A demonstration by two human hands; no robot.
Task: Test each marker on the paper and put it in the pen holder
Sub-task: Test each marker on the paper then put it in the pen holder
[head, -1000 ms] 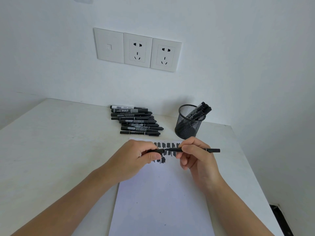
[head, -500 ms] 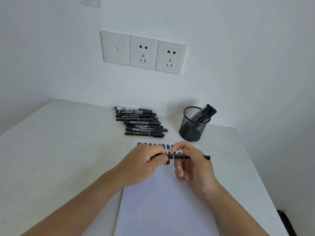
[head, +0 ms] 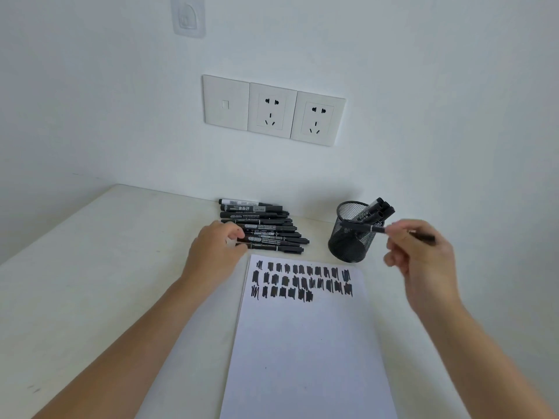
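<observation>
right hand (head: 423,252) pinches marker (head: 372,227) mid-barrel — tip at pen holder (head: 348,247) | left hand (head: 211,249) fingers curled at marker row (head: 269,228) — grip unclear

Counter (head: 106,267) off-white; wall (head: 453,116) white. Paper (head: 305,343) white, its upper part carrying three rows of black scribbled patches, mostly dense blocks with a few loose zigzags. Loose markers (head: 263,228) black with white and grey printed labels; the farthest has a white barrel band. Pen holder (head: 351,237) black wire mesh. Marker (head: 375,228) in the right hand (head: 423,252) black with a pale band. Socket plates (head: 272,110) white, with black slots.
</observation>
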